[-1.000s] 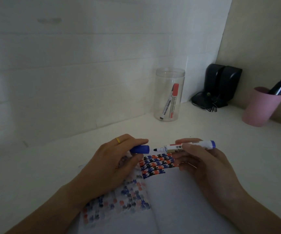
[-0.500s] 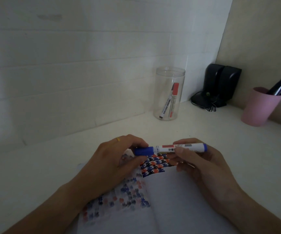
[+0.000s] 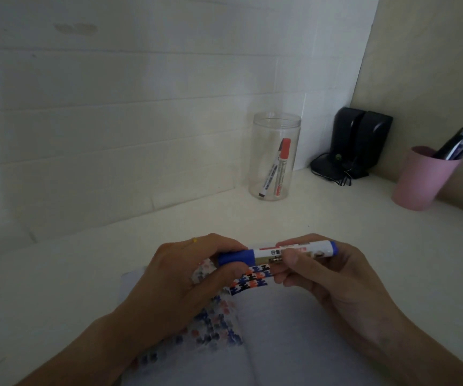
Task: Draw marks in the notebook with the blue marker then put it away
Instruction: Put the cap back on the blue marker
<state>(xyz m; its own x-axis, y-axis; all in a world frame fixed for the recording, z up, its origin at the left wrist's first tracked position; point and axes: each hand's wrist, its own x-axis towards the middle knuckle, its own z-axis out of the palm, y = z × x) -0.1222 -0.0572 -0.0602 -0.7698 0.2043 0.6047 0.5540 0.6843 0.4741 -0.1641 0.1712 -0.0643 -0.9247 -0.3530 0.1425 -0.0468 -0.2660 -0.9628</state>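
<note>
— Where's the blue marker (image 3: 277,253)?
— Level above the notebook's (image 3: 286,338) top edge: left hand (image 3: 185,277) pinching its cap, right hand (image 3: 325,274) gripping the barrel.
— Room beyond?
— Bare counter (image 3: 280,215) up to the clear jar (image 3: 275,157); its contents look like markers, perhaps.

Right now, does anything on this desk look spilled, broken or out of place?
Nothing stands out. Both hands hold the capped blue marker level over the open notebook. The clear jar stands upright with two markers leaning inside, and the pink cup of pens is upright too.
</note>
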